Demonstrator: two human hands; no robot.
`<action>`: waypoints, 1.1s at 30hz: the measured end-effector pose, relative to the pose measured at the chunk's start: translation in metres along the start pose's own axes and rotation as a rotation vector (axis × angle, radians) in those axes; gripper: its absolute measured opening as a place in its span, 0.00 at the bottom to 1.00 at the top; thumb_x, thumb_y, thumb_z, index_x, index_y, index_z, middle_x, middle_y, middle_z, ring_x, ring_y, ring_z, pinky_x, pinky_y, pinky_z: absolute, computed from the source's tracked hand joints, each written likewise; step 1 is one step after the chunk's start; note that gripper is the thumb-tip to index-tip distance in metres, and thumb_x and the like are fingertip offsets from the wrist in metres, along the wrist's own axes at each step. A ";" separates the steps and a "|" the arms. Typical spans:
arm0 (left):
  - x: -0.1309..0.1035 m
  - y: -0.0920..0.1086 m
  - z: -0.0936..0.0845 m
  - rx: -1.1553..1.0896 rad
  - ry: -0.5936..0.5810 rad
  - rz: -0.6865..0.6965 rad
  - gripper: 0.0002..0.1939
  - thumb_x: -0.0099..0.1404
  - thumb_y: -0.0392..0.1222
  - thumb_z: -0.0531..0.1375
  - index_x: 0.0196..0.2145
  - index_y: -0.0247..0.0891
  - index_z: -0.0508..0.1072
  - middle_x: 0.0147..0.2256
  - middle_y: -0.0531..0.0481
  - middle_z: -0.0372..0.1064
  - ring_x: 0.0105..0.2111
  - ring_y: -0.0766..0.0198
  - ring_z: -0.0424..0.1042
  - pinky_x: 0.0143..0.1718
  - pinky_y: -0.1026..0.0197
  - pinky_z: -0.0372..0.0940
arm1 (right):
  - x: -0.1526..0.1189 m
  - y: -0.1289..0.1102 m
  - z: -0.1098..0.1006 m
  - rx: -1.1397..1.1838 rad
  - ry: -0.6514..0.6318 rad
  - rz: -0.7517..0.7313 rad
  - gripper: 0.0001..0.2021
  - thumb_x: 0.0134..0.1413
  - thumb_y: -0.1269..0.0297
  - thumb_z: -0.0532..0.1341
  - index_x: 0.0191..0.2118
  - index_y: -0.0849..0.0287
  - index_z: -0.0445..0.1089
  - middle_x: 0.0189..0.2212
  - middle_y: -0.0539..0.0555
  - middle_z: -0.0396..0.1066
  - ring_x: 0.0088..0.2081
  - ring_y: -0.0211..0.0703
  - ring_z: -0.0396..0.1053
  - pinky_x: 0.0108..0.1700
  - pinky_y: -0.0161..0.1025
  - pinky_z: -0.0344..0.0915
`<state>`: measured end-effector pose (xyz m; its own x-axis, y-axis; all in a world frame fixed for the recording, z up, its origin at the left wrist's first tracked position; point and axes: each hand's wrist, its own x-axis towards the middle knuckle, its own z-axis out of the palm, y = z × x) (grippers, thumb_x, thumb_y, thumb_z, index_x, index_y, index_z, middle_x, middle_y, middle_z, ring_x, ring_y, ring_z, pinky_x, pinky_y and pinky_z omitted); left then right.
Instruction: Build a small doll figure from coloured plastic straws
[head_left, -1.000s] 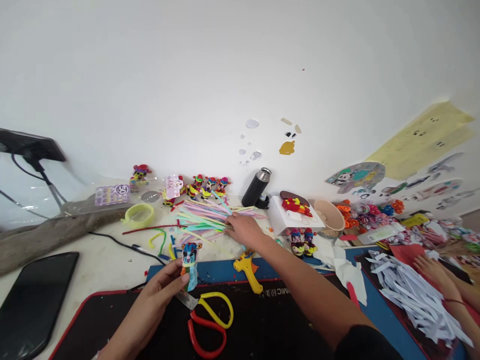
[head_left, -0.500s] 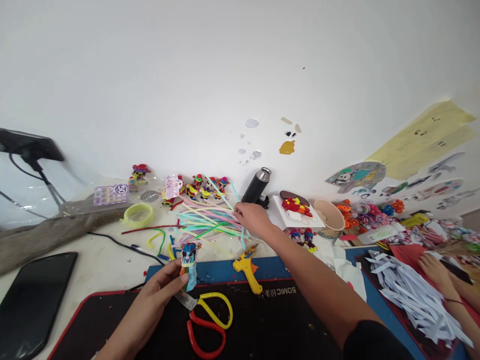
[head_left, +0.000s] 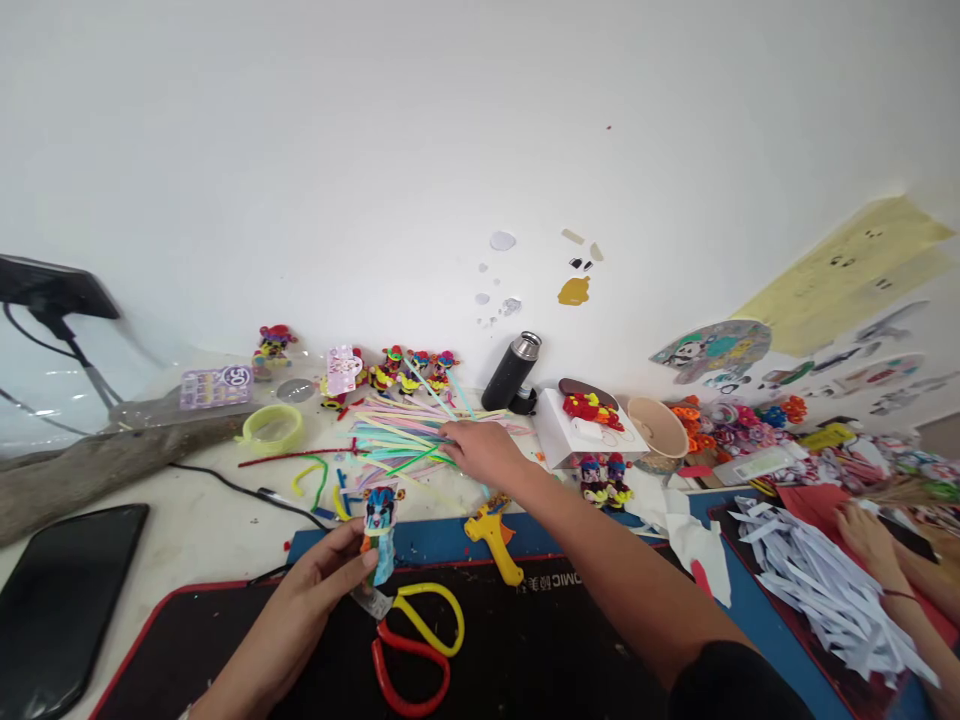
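Observation:
A small tiger-like doll (head_left: 381,530) with a blue face and pale blue body stands upright between the thumb and fingers of my left hand (head_left: 319,590). My right hand (head_left: 480,452) reaches over a heap of pastel pipe cleaners (head_left: 397,425). Its fingers are closed on pipe cleaners at the heap's right side, though the fingertips are partly hidden. Below the doll lie scissors (head_left: 460,625) with one yellow and one red handle, the blades near my left hand. A yellow glue gun (head_left: 499,550) rests in front of my right forearm.
A black flask (head_left: 510,372) leans near the wall, beside a white box (head_left: 555,440). Several finished dolls (head_left: 416,375) stand behind the heap. Yellow tape (head_left: 274,430) and a phone (head_left: 71,600) are at left. At right, another person's hand (head_left: 866,535) is near white paper strips (head_left: 817,580).
My right hand has moved left and slightly down over the heap, and the pipe cleaners near it have shifted. My left hand keeps the doll in nearly the same place.

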<state>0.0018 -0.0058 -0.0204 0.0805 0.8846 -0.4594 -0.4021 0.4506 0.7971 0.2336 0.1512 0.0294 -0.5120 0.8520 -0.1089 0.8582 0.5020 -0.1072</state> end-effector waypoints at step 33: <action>0.004 -0.007 -0.009 0.163 -0.173 0.078 0.29 0.57 0.61 0.73 0.52 0.43 0.82 0.49 0.46 0.80 0.47 0.49 0.74 0.47 0.55 0.67 | -0.020 0.001 0.025 -0.019 -0.033 0.114 0.15 0.74 0.61 0.55 0.49 0.55 0.79 0.47 0.57 0.82 0.47 0.51 0.78 0.44 0.39 0.63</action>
<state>-0.0029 -0.0064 -0.0312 0.2153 0.9185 -0.3317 -0.2618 0.3815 0.8865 0.2437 0.1312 0.0067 -0.4115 0.8986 -0.1523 0.9114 0.4048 -0.0739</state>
